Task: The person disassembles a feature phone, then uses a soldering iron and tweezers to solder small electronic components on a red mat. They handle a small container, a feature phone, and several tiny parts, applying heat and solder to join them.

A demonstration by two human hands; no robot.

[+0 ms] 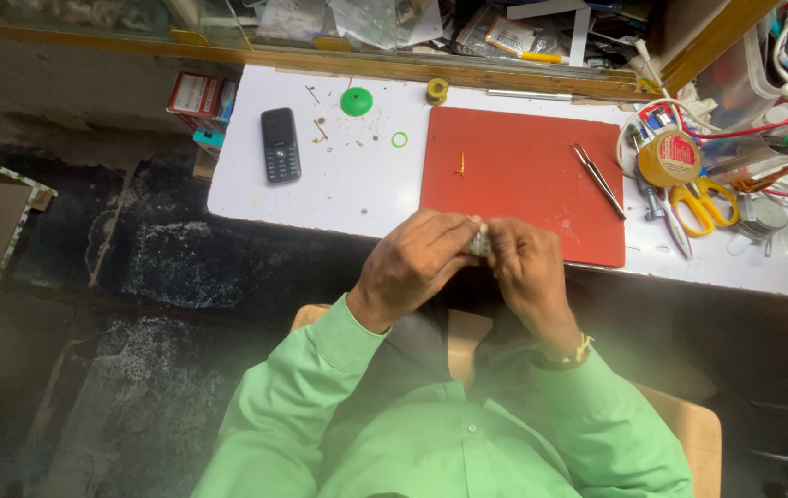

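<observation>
My left hand (pixel 410 267) and my right hand (pixel 525 267) meet just in front of the near edge of the white table (pixel 357 198); between them sits a small pale part (pixel 479 243), my fingertips on both sides pinched shut on it — most of it is hidden, so I cannot tell what it is. Beyond my knuckles lies the red mat (pixel 523 175); on it a tiny orange-tipped piece (pixel 460 164) and, well to the right, metal tweezers (pixel 599 180). To the left rests a black keypad phone (pixel 280 145); near it a green round cap (pixel 356 101) and a small green ring (pixel 399 139). At the far right — yellow-handled scissors (pixel 700 205) beside a yellow tape roll (pixel 669 158).
</observation>
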